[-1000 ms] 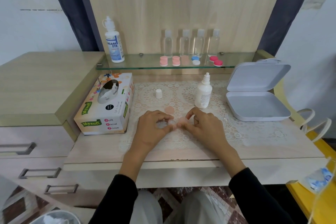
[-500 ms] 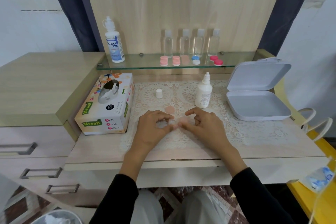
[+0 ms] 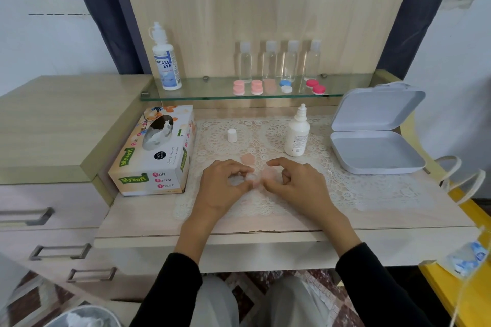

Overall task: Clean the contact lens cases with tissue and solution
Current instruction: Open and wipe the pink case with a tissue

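A pale pink contact lens case (image 3: pixel 257 179) lies on the lace mat (image 3: pixel 372 188) between my hands. My left hand (image 3: pixel 223 188) curls its fingers round the case's clear left end, with something white, maybe tissue (image 3: pixel 235 180), inside its grip. The case's pink right end is pinched by my right hand (image 3: pixel 295 183). One peach cap (image 3: pixel 247 159) lies loose just behind the hands. Behind my right hand the white solution bottle (image 3: pixel 297 138) stands uncapped, and its white cap (image 3: pixel 232 135) stands to the left. At the left is the tissue box (image 3: pixel 156 156).
An open white box (image 3: pixel 377 151) sits at the right. On the glass shelf (image 3: pixel 202 97) are a large solution bottle (image 3: pixel 166 61), several clear bottles (image 3: pixel 269 61) and several pink, blue and red lens cases (image 3: pixel 256 87). A bin (image 3: pixel 82 317) is at the lower left.
Both hands stay on the case. The right hand's fingers have shifted slightly on its pink end.
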Demonstrator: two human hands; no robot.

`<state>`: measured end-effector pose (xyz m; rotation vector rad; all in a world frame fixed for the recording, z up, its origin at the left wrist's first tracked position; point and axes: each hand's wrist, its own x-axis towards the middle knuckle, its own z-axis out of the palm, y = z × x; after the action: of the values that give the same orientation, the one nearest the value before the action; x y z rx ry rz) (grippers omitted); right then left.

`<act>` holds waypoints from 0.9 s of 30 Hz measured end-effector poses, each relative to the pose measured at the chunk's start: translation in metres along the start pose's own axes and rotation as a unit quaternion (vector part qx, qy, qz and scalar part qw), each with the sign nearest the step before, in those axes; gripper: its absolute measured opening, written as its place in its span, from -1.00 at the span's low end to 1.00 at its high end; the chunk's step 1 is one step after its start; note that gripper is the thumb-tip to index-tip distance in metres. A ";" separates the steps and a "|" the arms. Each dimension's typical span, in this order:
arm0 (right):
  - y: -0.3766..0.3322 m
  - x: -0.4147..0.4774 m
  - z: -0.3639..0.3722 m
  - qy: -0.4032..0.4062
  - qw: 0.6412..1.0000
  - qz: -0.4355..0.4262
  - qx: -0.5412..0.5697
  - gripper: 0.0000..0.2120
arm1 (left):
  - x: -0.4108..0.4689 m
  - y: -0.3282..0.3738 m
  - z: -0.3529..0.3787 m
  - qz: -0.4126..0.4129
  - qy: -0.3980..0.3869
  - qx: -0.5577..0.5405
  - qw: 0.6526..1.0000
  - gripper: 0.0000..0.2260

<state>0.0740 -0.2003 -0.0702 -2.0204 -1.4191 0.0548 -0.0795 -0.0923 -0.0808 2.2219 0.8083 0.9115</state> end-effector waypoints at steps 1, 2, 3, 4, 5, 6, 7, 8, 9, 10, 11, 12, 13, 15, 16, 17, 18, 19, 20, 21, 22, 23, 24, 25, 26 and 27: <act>0.000 0.000 0.000 0.005 1.000 0.002 0.005 -0.67 | 0.000 0.001 0.000 0.000 0.001 -0.003 1.000 -0.74; 0.000 0.000 0.000 0.008 1.000 0.003 0.007 -0.66 | 0.000 0.001 0.000 0.000 0.001 -0.005 1.000 -0.74; 0.000 0.000 0.000 0.008 1.000 0.003 0.006 -0.66 | -0.001 0.002 0.000 0.000 0.002 -0.007 1.000 -0.74; 0.000 0.000 0.000 0.007 1.000 0.001 0.004 -0.68 | -0.001 0.002 0.000 -0.001 0.002 -0.008 1.000 -0.74; 0.001 0.000 0.000 0.005 1.000 0.000 0.004 -0.70 | -0.001 0.002 0.000 -0.002 0.002 -0.008 1.000 -0.74; 0.001 -0.001 0.000 0.005 1.000 0.001 0.006 -0.72 | -0.001 0.001 -0.001 -0.003 0.002 -0.007 1.000 -0.74; 0.002 -0.001 0.000 0.007 1.000 0.001 0.009 -0.74 | -0.001 0.001 -0.001 -0.003 0.001 -0.006 1.000 -0.74; 0.002 -0.001 0.000 0.009 1.000 -0.001 0.010 -0.76 | -0.001 0.001 -0.001 -0.002 0.001 -0.006 1.000 -0.75; 0.002 -0.001 0.000 0.013 1.000 -0.005 0.011 -0.78 | -0.001 0.001 -0.001 -0.003 0.000 -0.005 1.000 -0.75; 0.001 -0.001 -0.001 0.017 1.000 -0.011 0.010 -0.80 | 0.000 0.001 0.000 -0.003 0.000 -0.004 1.000 -0.74; 0.000 -0.001 -0.001 0.020 1.000 -0.017 0.008 -0.81 | 0.000 0.001 0.000 -0.003 -0.001 -0.004 1.000 -0.74; -0.001 -0.001 -0.001 0.022 0.999 -0.023 0.005 -0.82 | 0.000 0.001 0.000 -0.004 0.000 -0.003 1.000 -0.74; -0.001 -0.001 0.000 0.026 0.999 -0.030 0.000 -0.82 | 0.000 0.001 0.000 -0.004 0.000 -0.003 1.000 -0.74; 0.001 0.000 0.002 0.033 0.998 -0.045 0.006 -0.80 | 0.000 0.001 0.000 -0.003 0.001 -0.006 1.000 -0.74; 0.003 0.000 0.003 0.035 0.998 -0.050 0.019 -0.79 | 0.000 0.001 -0.001 -0.003 0.002 -0.008 1.000 -0.74; 0.004 0.001 0.004 0.034 0.997 -0.054 0.035 -0.78 | -0.001 0.001 -0.001 -0.002 0.002 -0.010 1.000 -0.74; 0.005 0.002 0.004 0.033 0.997 -0.059 0.049 -0.76 | -0.001 0.001 -0.001 -0.002 0.002 -0.011 1.000 -0.74; 0.005 0.002 0.005 0.031 0.996 -0.065 0.059 -0.75 | -0.001 0.002 -0.001 -0.002 0.003 -0.011 1.000 -0.74; 0.004 0.002 0.005 0.028 0.995 -0.070 0.065 -0.72 | -0.001 0.002 -0.001 -0.002 0.003 -0.012 1.000 -0.74; 0.004 0.003 0.005 0.027 0.995 -0.075 0.068 -0.68 | -0.001 0.002 -0.001 -0.002 0.003 -0.012 1.000 -0.74; 0.004 0.003 0.005 0.026 0.994 -0.079 0.069 -0.64 | -0.001 0.002 -0.001 -0.001 0.003 -0.012 1.000 -0.74; 0.003 0.003 0.005 0.024 0.994 -0.079 0.070 -0.61 | -0.001 0.002 -0.001 -0.001 0.003 -0.011 1.000 -0.74; 0.003 0.004 0.005 0.021 0.994 -0.075 0.071 -0.61 | -0.001 0.002 -0.001 -0.001 0.003 -0.010 1.000 -0.74; 0.003 0.004 0.005 0.018 0.995 -0.068 0.073 -0.62 | -0.001 0.002 -0.001 -0.001 0.003 -0.009 1.000 -0.74; 0.003 0.004 0.005 0.017 0.995 -0.062 0.074 -0.65 | -0.001 0.003 -0.001 -0.001 0.003 -0.007 1.000 -0.73; 0.003 0.004 0.005 0.019 0.995 -0.058 0.077 -0.67 | -0.001 0.004 -0.002 0.001 0.003 -0.006 1.000 -0.73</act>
<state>0.0766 -0.1950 -0.0745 -1.8031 -1.4594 0.0719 -0.0803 -0.0947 -0.0777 2.2113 0.8027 0.9230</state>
